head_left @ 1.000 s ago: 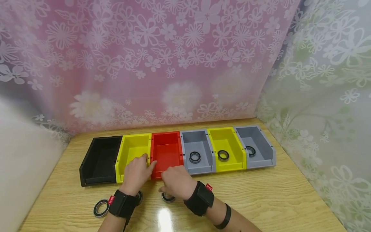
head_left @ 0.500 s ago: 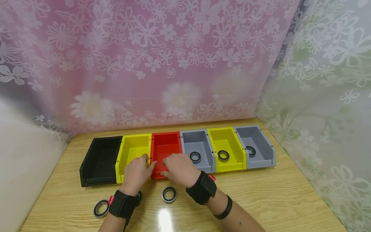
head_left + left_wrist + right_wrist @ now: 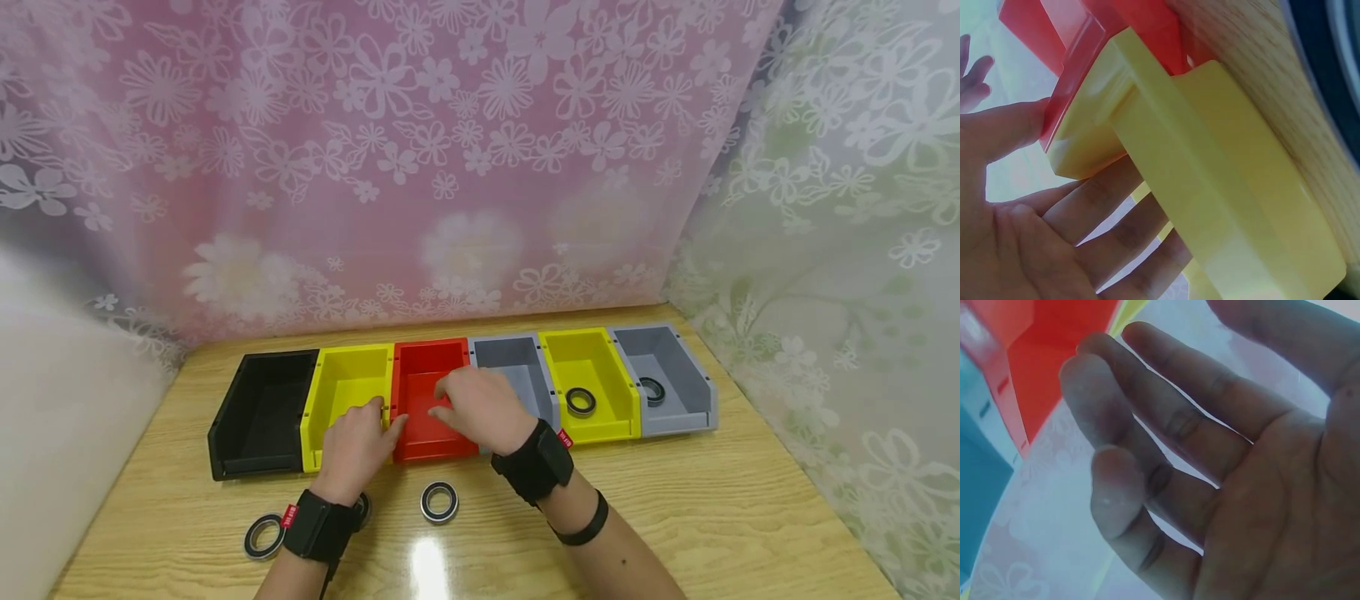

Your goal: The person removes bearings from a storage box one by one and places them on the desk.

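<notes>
My left hand (image 3: 354, 446) grips the adjoining side walls of a yellow storage bin (image 3: 1210, 169) and the red storage bin (image 3: 429, 408). Its thumb lies against the red wall, while the fingers reach into the yellow bin. Over the red bin and the left grey bin (image 3: 525, 375), my right hand (image 3: 483, 407) hovers with loosely bent fingers and nothing in its palm. On the table in front of the red bin lies a ball bearing (image 3: 438, 502). A second bearing (image 3: 265, 536) is to the left, and another (image 3: 363, 511) is partly hidden by my left wrist.
The bins stand joined in a row, starting with a black bin (image 3: 262, 417) at the left. One bearing (image 3: 581, 402) lies in the right yellow bin (image 3: 607, 429), one (image 3: 652, 390) in the right grey bin (image 3: 678, 423). A floral curtain (image 3: 450, 167) hangs behind.
My right hand has risen from the middle bearing and moved forward and right over the bins, uncovering that bearing and hiding the one in the left grey bin. The left hand keeps its place.
</notes>
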A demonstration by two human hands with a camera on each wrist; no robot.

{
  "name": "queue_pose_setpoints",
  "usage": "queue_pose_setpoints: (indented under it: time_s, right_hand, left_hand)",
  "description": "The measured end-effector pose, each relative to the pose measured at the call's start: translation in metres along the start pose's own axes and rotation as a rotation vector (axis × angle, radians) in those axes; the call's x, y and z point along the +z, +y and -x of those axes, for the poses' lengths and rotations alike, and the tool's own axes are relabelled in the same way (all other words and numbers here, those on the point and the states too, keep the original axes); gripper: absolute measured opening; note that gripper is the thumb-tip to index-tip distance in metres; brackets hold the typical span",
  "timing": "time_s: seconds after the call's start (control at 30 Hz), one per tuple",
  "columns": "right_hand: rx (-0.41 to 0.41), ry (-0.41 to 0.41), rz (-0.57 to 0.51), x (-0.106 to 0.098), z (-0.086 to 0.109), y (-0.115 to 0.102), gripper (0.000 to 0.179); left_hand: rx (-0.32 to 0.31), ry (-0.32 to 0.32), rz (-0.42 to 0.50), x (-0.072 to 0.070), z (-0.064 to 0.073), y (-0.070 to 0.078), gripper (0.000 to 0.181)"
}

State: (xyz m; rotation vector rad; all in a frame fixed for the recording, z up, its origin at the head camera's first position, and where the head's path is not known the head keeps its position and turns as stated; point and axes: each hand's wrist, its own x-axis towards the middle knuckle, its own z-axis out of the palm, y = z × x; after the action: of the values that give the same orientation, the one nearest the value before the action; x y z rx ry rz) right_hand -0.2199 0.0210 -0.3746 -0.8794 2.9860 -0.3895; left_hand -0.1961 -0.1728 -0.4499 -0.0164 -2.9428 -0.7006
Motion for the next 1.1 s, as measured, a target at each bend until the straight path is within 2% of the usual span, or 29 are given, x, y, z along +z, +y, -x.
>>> queue_pose_setpoints:
  time_s: [0.37,0.7,1.1]
  right_hand:
    - [0.052,0.030,-0.054,-0.007,0.000,0.020,0.032]
    - [0.150,0.021,-0.115,-0.011,0.003,0.040,0.033]
    - [0.196,0.071,-0.160,-0.018,0.009,0.059,0.029]
  left_hand:
    - [0.000,-0.005,-0.011,0.001,-0.001,0.000,0.041]
    - [-0.012,-0.017,0.002,0.002,0.001,0.002,0.041]
    - [-0.005,-0.007,0.007,0.001,0.002,0.000,0.041]
